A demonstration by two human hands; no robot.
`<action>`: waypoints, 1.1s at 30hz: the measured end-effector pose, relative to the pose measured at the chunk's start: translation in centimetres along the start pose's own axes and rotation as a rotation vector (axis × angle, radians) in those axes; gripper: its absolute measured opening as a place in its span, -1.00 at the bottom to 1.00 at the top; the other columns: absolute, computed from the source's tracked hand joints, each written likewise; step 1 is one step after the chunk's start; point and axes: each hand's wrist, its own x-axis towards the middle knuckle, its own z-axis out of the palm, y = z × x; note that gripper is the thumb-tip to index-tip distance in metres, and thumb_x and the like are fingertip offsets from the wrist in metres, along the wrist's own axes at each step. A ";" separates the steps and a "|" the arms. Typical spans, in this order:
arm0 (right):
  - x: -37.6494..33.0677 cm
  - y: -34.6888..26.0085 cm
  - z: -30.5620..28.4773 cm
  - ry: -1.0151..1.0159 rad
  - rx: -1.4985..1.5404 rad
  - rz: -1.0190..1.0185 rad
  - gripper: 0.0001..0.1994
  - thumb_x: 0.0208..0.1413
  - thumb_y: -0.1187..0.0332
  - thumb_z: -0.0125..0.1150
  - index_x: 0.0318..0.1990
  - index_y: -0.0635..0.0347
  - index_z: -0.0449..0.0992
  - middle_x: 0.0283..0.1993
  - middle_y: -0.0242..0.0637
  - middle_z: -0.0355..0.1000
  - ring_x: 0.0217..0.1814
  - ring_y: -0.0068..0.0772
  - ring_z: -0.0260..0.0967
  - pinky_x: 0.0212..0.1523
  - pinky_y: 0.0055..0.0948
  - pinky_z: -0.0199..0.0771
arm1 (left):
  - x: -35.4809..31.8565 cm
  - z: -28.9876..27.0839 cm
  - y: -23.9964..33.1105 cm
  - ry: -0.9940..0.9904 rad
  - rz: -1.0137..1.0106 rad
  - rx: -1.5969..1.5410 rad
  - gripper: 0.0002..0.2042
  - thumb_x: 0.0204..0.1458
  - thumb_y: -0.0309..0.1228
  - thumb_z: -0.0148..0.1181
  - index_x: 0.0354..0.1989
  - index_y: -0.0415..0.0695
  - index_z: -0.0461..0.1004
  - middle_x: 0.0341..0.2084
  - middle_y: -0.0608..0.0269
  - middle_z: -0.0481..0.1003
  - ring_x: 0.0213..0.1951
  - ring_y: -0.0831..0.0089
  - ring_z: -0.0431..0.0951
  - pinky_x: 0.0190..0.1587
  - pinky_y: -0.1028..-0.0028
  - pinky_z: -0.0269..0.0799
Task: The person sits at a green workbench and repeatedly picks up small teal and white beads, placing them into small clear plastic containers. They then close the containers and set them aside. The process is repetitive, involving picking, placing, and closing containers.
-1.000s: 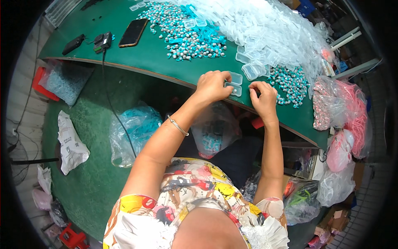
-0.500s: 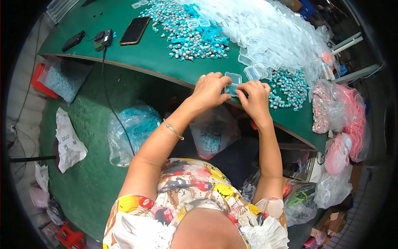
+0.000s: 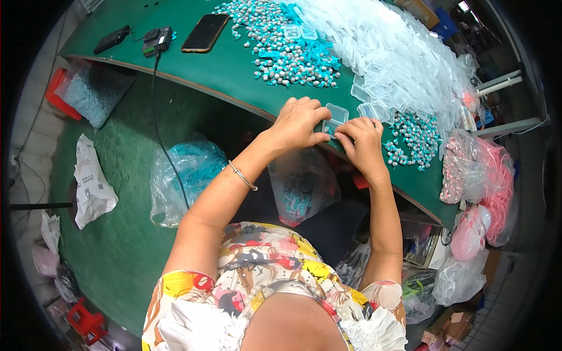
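**Small clear case pinched between both hands at the desk's near edge**

I hold a small clear plastic case [image 3: 335,119] right at the near edge of the green desk [image 3: 234,76], between my two hands. My left hand [image 3: 298,123] comes at it from the left, fingers curled together and clamped on its left side; my right hand [image 3: 363,143] meets it from the right and slightly nearer me, fingers closed on its lower right corner. The case lies between the fingertips of both hands, touching both, so neither is the nearer. Its lid stands tilted up away from me; something teal shows inside, too small to make out.

Just beyond my right hand lies a scatter of teal and white beads [image 3: 413,137]. A bigger heap of the same beads [image 3: 281,44] sits farther up the desk, beside a large pile of empty clear cases [image 3: 386,52]. A dark phone [image 3: 205,32] lies well apart on the left. Below the desk edge hangs a clear bag [image 3: 301,184] holding teal pieces.
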 end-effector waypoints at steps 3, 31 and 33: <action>0.6 0.1 -0.6 -0.143 0.060 0.065 -0.95 -0.01 0.35 0.36 -0.39 0.05 0.64 -0.33 -0.44 0.51 -0.10 -0.30 0.41 0.14 -0.04 0.11 | 0.1 -0.2 -0.4 0.008 0.039 -0.015 -0.61 -0.20 -0.18 0.46 -0.18 -0.03 0.54 -0.34 0.26 0.46 -0.16 0.22 0.46 -0.10 0.24 0.29; 4.8 2.2 -2.0 -0.027 0.277 0.037 -0.84 0.01 0.56 0.23 -0.22 0.22 0.61 -0.31 -0.16 0.51 -0.30 -0.13 0.48 -0.27 -0.27 0.46 | -0.3 0.6 -1.2 0.144 0.044 -0.036 -0.63 -0.26 -0.15 0.46 -0.29 0.00 0.51 -0.46 0.36 0.44 -0.30 0.30 0.45 -0.24 0.29 0.28; 4.4 1.5 -2.3 -0.073 0.194 -0.078 -0.84 0.00 0.55 0.24 -0.23 0.21 0.61 -0.32 -0.16 0.50 -0.29 -0.09 0.47 -0.27 -0.23 0.45 | -0.3 0.5 -1.1 0.137 0.029 -0.038 -0.63 -0.27 -0.16 0.47 -0.29 0.00 0.51 -0.46 0.36 0.43 -0.32 0.31 0.45 -0.24 0.29 0.28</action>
